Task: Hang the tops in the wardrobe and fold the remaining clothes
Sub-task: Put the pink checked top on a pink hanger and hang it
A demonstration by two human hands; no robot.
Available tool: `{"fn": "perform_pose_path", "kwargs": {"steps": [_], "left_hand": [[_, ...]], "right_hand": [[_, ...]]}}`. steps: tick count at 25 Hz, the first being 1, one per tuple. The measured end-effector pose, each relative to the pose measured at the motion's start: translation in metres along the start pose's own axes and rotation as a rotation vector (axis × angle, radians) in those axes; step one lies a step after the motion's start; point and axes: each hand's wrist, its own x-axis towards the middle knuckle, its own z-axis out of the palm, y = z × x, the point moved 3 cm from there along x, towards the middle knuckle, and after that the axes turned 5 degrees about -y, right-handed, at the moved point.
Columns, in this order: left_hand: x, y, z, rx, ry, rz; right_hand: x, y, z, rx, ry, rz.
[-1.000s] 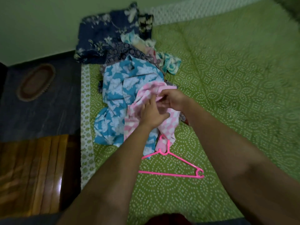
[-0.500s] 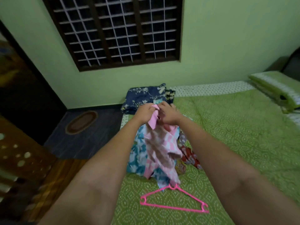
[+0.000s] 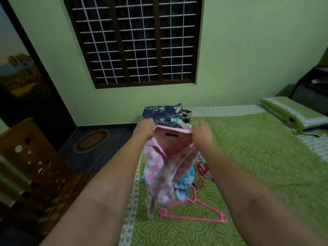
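**Pink checked top held up by its collar above the bed**

The left hand (image 3: 144, 129) and right hand (image 3: 201, 133) each pinch one end of the collar of the pink checked top (image 3: 164, 167), stretching it flat; the garment hangs blurred by motion. The fingertips are hidden behind the fabric. Below, 1 pink hanger (image 3: 194, 209) lies on the green bedspread (image 3: 257, 157). The top partly hides the clothes pile (image 3: 168, 114) behind it. A barred window (image 3: 134, 39) fills the wall.

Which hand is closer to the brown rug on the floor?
Left. The left hand grips the pink top on the rug's side; the right hand holds its other edge, over the bed.
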Motion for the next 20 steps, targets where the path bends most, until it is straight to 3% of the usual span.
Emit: {"fn": "perform_pose_path", "kwargs": {"steps": [4,8,11,13,16,18,20], "left_hand": [[-0.062,-0.046,0.059,0.040,-0.276,-0.286],[-0.086,-0.049,0.043,0.120,-0.477,-0.348],[-0.061,-0.035,0.004,0.066,-0.544,-0.293],[-0.030,-0.026,-0.004,-0.142,-0.519,-0.244],[0.020,-0.011,0.006,-0.625,-0.388,-0.332],[0.057,0.006,0.024,-0.838,-0.321,-0.348],[0.097,0.025,0.049,-1.012,-0.276,-0.264]], "right_hand": [[-0.049,-0.011,0.021,-0.025,-0.218,0.027],[-0.078,-0.015,0.004,-0.047,-0.472,0.138],[-0.057,-0.002,-0.037,0.003,-0.503,0.216],[-0.029,0.006,-0.053,0.153,-0.508,0.255],[0.032,0.014,-0.038,0.535,-0.537,0.293],[0.073,0.018,-0.017,0.639,-0.546,0.260],[0.112,0.020,0.009,0.791,-0.406,0.178]]}}
